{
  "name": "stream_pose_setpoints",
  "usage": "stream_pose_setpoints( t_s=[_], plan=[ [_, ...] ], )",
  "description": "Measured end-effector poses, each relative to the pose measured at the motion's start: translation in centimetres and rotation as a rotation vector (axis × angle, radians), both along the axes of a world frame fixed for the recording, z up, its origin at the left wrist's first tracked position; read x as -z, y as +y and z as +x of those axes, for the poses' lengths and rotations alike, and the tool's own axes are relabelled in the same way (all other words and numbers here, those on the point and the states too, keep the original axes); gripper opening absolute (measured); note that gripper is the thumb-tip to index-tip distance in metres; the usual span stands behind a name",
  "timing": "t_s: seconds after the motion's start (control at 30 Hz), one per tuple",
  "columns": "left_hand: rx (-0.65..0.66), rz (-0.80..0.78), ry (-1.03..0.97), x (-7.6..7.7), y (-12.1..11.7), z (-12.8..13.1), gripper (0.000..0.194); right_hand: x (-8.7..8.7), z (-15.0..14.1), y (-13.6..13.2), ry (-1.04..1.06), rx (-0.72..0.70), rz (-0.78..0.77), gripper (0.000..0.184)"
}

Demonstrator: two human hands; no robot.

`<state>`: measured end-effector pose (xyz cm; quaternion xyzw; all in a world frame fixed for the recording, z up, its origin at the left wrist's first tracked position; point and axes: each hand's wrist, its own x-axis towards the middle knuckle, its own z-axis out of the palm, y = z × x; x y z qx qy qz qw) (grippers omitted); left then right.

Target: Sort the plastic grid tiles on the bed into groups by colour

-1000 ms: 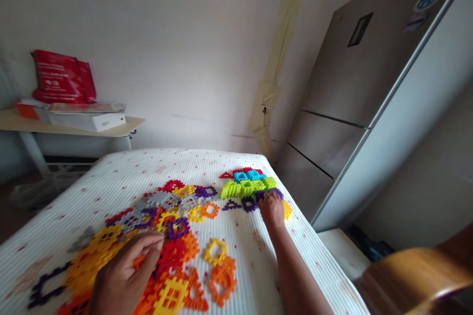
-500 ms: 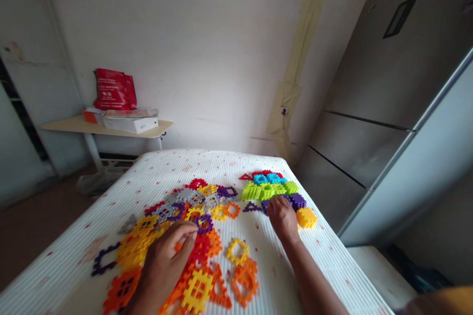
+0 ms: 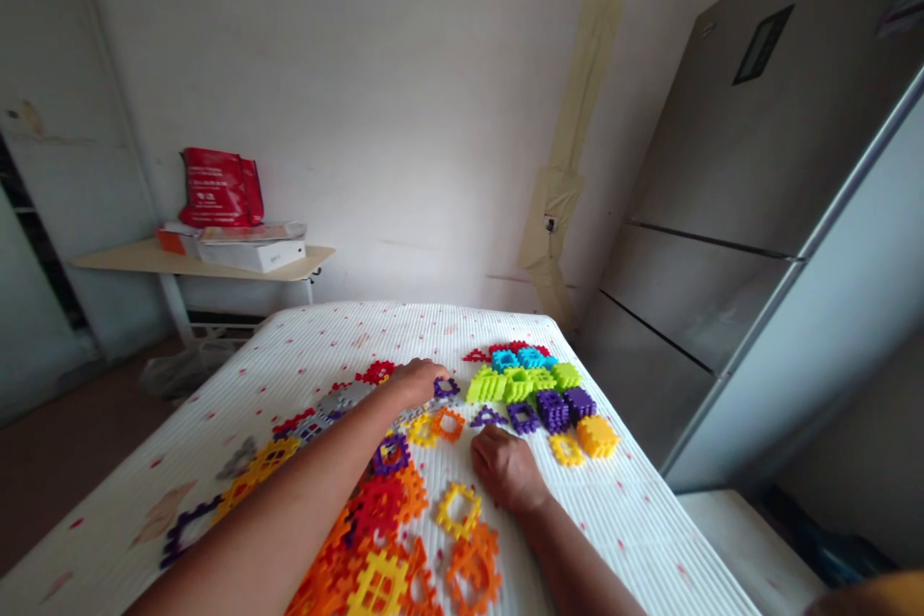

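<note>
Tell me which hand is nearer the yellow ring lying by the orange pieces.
Right. The right hand sits just to the right of the yellow plastic ring, not touching it; the left hand is farther off, up and to the left of it.

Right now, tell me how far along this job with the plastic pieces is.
Done: on the right, pieces sit grouped by colour, including a lime-green stack and a purple stack. In hand: the left hand is beside a purple piece; the right hand rests on the mattress. I cannot tell if either holds anything. Left: loose orange and red pieces lie spread at lower centre.
</note>
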<state>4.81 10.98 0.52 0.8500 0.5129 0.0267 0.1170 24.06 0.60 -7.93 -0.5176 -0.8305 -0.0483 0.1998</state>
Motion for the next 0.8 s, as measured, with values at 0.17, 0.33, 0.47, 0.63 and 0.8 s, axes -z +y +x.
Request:
stream_pose_setpoints(
  t_s=[0.17,0.33,0.47,0.63,0.8],
  plan=[
    [-0.050,-0.075,0.155,0.5,1.3,1.2,0.031,0.1,-0.1,0.0,-0.009,0.005,-0.007,0.016],
    [-0.060,-0.072,0.266,0.3,1.6,1.6,0.032,0.0,-0.1,0.1,-0.014,0.017,-0.020,0.018],
    [-0.037,-0.101,0.326,-0.2,1.8,1.4,0.033,-0.1,-0.1,0.1,-0.018,0.007,-0.010,0.019],
    [0.019,-0.153,0.342,0.0,2.3,0.4,0.032,0.0,-0.2,0.0,-0.013,0.014,0.001,0.019],
    [0.051,-0.191,0.320,0.9,2.9,-0.9,0.029,0.1,-0.3,0.0,-0.009,0.027,-0.009,0.019]
  ],
)
